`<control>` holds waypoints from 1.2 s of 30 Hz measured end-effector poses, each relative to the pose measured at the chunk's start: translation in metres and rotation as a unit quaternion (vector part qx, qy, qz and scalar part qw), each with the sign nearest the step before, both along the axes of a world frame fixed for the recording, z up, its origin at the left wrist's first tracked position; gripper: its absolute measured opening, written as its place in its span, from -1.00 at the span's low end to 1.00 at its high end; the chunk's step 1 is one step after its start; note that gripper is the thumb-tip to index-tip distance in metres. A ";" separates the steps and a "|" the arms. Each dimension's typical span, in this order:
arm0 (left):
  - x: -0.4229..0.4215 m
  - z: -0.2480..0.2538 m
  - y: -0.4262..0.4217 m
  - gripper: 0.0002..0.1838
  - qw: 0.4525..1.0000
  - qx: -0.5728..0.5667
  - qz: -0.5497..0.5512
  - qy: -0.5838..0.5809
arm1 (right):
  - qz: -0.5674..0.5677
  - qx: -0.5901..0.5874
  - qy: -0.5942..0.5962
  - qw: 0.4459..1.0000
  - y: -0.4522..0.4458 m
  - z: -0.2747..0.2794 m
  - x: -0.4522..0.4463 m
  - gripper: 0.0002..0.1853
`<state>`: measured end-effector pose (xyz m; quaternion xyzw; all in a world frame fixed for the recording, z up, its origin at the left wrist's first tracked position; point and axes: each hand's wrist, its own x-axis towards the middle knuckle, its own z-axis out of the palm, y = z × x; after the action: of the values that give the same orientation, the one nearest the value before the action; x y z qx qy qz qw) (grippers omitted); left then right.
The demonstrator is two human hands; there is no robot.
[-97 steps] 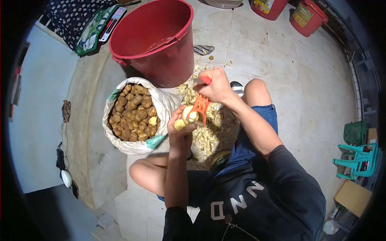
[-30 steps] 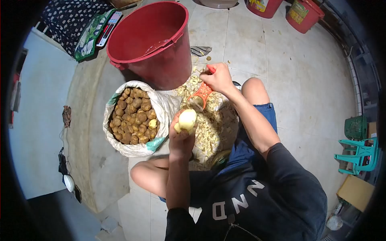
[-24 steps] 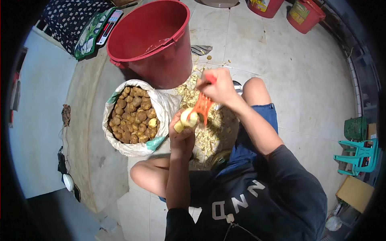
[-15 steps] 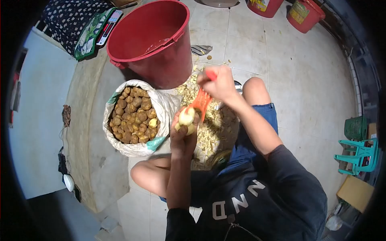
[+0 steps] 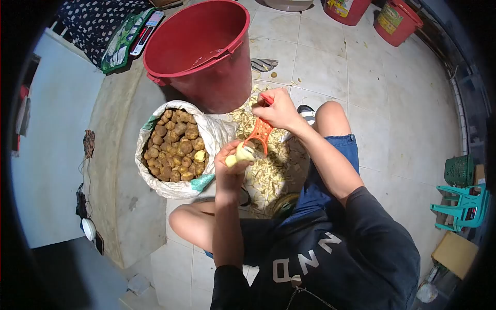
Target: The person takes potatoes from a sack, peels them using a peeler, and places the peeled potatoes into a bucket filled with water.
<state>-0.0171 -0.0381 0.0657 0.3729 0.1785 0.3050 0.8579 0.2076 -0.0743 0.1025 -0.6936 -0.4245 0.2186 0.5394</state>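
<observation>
My left hand (image 5: 226, 164) is wrapped round a pale peeled potato (image 5: 236, 158), held in front of my body. In my right hand (image 5: 281, 111) is an orange-red peeler (image 5: 261, 130), gripped by its handle. The peeler's head points down and lies at the upper right of the potato; whether the blade touches it I cannot tell. Under both hands, potato peelings (image 5: 269, 181) cover the floor. Left of my left hand stands an open white sack (image 5: 221, 133) filled with brown unpeeled potatoes (image 5: 173, 147) and one partly peeled potato (image 5: 200, 155).
A big red bucket (image 5: 222, 89) stands just beyond the sack. Two smaller red buckets (image 5: 397, 23) are at the far right. A scale (image 5: 147, 33) lies at the upper left. Green stools (image 5: 460, 207) and a green basket (image 5: 458, 171) are by the right edge.
The potato has turned in my left hand, from upright to tilted sideways. My right hand and the peeler are slightly lower, and the peeler is less blurred. The whole view has shifted slightly.
</observation>
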 end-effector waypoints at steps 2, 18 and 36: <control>-0.001 0.001 0.000 -0.46 0.999 0.022 -0.017 0.024 | -0.044 -0.071 -0.060 0.995 0.003 -0.007 0.008 -0.75; -0.002 0.002 -0.004 -0.43 0.998 0.050 -0.023 0.013 | -0.002 -0.071 -0.052 0.996 0.003 -0.004 0.010 -0.68; -0.001 0.003 -0.008 -0.37 0.995 -0.074 -0.021 -0.065 | -0.057 -0.028 -0.044 0.997 -0.002 -0.017 0.015 -0.67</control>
<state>-0.0179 -0.0462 0.0684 0.2912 0.1369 0.2963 0.8993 0.2231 -0.0759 0.0852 -0.7408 -0.4014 0.1684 0.5117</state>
